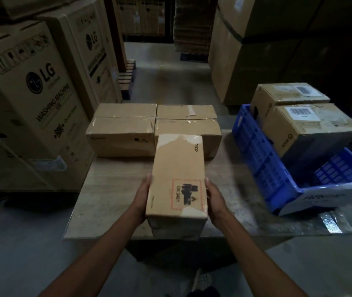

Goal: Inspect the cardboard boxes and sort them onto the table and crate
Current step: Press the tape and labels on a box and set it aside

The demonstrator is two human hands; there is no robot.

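Five cardboard boxes (178,168): two on the desk (110,189) at twelve o'clock, one at six, two in one crate (262,159) at three.

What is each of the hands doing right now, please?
Left hand: holding the cardboard box by its left side.
Right hand: holding the same box by its right side.

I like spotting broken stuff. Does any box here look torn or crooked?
Yes. The box held between the left hand and right hand has its surface torn at the far end, leaving a pale patch. The blue crate looks tilted.
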